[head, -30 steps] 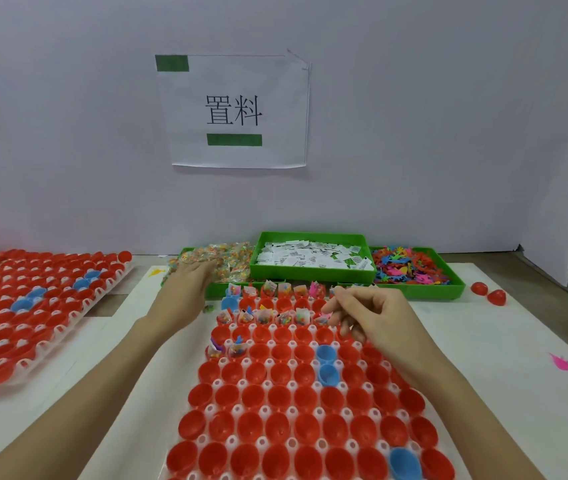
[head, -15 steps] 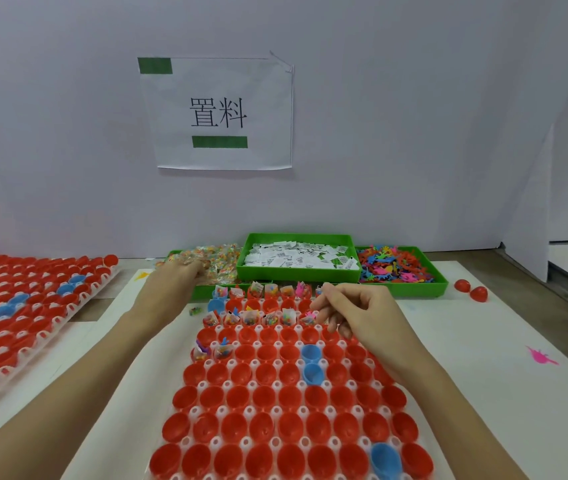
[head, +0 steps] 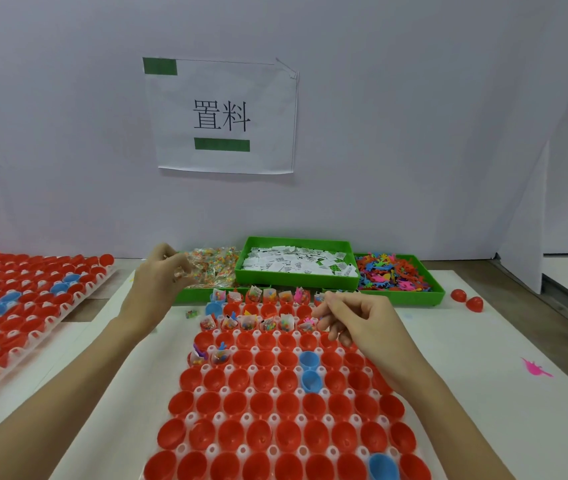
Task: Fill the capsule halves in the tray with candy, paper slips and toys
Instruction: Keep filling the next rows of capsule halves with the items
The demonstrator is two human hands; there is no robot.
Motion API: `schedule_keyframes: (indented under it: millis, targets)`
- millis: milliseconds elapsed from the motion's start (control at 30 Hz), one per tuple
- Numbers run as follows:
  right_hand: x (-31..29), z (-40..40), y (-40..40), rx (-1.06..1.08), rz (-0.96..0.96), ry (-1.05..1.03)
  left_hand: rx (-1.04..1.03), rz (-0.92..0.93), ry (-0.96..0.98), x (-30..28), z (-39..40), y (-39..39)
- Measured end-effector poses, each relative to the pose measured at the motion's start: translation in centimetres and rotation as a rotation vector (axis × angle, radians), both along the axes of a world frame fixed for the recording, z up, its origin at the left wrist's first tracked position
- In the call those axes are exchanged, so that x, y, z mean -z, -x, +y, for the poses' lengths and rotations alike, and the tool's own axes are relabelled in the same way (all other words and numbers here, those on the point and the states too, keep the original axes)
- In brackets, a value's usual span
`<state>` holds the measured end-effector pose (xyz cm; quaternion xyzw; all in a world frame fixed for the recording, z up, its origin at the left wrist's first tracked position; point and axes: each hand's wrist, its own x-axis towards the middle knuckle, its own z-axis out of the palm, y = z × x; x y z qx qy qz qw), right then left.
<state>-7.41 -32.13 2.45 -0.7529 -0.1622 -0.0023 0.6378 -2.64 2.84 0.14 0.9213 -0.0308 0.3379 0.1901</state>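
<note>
Head view: capsule tray (head: pixel 185 372) in the table's near middle holds red and blue halves; only its far rows are filled. Three green bins along the far edge hold candy (head: pixel 215 268), paper slips (head: pixel 296 263), toys (head: pixel 393 271). Left hand (head: pixel 158 282) pinches candy; right hand (head: pixel 358 323) curls over filled halves, contents unclear.

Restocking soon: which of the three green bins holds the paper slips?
The middle green bin, the one filled with white printed slips; wrapped candy lies to its left and coloured toys to its right.
</note>
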Motion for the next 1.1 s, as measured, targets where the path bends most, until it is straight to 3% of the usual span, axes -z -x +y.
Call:
schedule_keyframes:
  millis: [167,400,667,900,1100]
  targets:
    - [0.3,-0.2,-0.3,-0.004,-0.004,-0.009,0.000,-0.097,0.255,-0.4,-1.4,1.0]
    - [0.7,-0.8,-1.0,0.090,-0.066,0.034,0.318,-0.063,0.421,1.2,-6.7,6.7]
    - [1.2,-1.4,-5.4,0.417,-0.252,0.411,0.437,-0.066,0.420,0.2,-7.4,8.9]
    - [-0.8,-1.3,-12.5,0.362,-0.289,0.873,0.504,-0.108,0.406,0.3,-7.8,9.4]
    - [-1.4,-1.3,-15.0,0.315,-0.205,1.058,0.525,-0.116,0.393,0.2,-7.5,9.7]
